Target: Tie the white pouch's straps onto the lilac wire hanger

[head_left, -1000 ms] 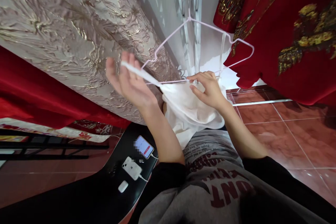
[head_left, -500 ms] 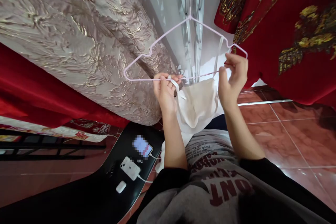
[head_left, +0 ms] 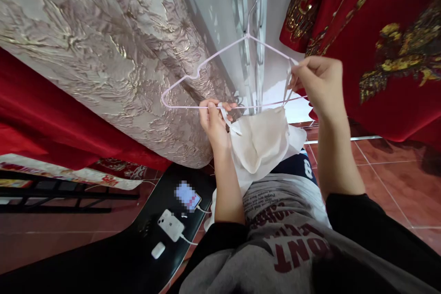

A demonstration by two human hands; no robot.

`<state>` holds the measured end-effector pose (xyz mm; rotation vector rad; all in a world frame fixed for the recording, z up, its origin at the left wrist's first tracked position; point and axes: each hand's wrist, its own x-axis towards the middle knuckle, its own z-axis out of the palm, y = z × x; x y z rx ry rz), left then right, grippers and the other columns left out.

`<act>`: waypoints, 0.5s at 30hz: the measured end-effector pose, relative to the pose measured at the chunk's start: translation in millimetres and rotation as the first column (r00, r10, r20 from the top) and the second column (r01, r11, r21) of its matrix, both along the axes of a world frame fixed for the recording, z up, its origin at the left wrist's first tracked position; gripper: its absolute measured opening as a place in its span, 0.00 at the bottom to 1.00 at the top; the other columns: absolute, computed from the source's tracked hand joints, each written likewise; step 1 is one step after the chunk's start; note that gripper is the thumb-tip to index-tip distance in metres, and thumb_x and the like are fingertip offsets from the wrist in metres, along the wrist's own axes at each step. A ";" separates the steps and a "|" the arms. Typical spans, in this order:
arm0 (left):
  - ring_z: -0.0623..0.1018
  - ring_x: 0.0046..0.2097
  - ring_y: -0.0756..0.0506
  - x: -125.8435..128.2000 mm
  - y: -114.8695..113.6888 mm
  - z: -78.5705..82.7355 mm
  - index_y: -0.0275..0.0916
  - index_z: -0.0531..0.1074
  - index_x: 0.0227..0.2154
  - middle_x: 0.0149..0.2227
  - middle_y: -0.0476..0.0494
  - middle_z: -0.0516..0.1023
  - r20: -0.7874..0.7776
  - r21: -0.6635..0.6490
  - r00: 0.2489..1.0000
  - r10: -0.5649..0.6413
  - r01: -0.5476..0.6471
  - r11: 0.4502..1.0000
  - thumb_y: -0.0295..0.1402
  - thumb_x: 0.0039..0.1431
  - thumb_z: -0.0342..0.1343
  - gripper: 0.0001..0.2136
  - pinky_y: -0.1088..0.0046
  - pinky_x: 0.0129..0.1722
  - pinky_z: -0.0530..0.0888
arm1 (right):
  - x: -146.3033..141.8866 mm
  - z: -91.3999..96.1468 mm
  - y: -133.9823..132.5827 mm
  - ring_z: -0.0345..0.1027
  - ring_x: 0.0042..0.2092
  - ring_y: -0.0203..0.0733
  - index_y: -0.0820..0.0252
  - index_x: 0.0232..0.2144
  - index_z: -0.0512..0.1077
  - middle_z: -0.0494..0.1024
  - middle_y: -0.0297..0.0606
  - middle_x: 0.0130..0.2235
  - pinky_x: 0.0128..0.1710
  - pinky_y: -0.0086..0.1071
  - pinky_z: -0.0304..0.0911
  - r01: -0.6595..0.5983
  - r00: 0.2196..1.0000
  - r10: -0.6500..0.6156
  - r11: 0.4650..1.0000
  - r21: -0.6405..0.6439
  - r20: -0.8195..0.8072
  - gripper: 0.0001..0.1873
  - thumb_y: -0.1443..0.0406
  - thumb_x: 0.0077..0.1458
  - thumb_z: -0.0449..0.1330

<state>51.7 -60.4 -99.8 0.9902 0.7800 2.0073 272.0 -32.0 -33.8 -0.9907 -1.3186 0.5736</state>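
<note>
Upside-down dark-red letters "ONT" stand on the grey sweatshirt (head_left: 275, 239); its smaller print is unreadable. Navy cloth (head_left: 296, 166) bears a white "9".

Two grips show: the left grip (head_left: 215, 121) and the right grip (head_left: 319, 82). Each pinches one strap, the left strap (head_left: 224, 113) and the right strap (head_left: 287, 86), two in all on one white garment (head_left: 262, 142). One pink wire hanger (head_left: 186, 107) spans between the grips. Below the left grip lie two phones, one lit phone (head_left: 188, 195) and one white phone (head_left: 171, 225), and one small white case (head_left: 158, 250). One brocade cloth (head_left: 103, 46) hangs left of the left grip, and one red embroidered garment (head_left: 389, 46) hangs right of the right grip.
</note>
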 end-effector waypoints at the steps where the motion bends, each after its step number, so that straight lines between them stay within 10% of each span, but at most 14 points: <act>1: 0.84 0.34 0.48 -0.1 0.6 0.1 0.43 0.66 0.36 0.25 0.51 0.73 0.009 0.007 1.000 -0.009 0.009 1.000 0.47 0.69 0.59 0.14 0.80 0.23 0.66 | 3.7 4.4 4.5 0.68 0.25 0.39 0.53 0.23 0.75 0.75 0.33 0.22 0.27 0.39 0.65 -0.013 0.999 0.014 1.000 0.021 -0.034 0.11 0.62 0.57 0.67; 7: 0.84 0.34 0.48 -2.0 3.6 -2.8 0.43 0.67 0.36 0.25 0.51 0.74 0.022 -0.077 0.999 -0.036 0.038 0.996 0.46 0.70 0.59 0.14 0.80 0.21 0.64 | 57.0 -42.3 46.3 0.78 0.38 0.46 0.48 0.41 0.79 0.82 0.38 0.41 0.34 0.42 0.73 0.068 0.945 -0.022 0.989 0.128 -0.328 0.12 0.53 0.61 0.61; 12: 0.85 0.35 0.47 -4.5 7.1 -8.3 0.43 0.67 0.37 0.26 0.50 0.74 0.034 -0.068 0.997 -0.063 0.065 0.996 0.47 0.69 0.59 0.14 0.79 0.22 0.65 | 89.4 -130.0 34.8 0.80 0.48 0.44 0.47 0.50 0.77 0.80 0.35 0.49 0.45 0.42 0.76 0.421 0.866 -0.208 0.794 0.439 -0.454 0.13 0.60 0.62 0.63; 15: 0.85 0.37 0.46 -4.1 8.8 -11.6 0.43 0.67 0.37 0.26 0.49 0.75 0.031 -0.052 0.996 -0.086 0.088 0.995 0.47 0.69 0.60 0.14 0.79 0.22 0.66 | 76.1 -135.3 12.1 0.81 0.47 0.44 0.47 0.46 0.80 0.81 0.34 0.45 0.44 0.41 0.77 0.482 0.843 -0.254 0.748 0.456 -0.475 0.10 0.60 0.62 0.66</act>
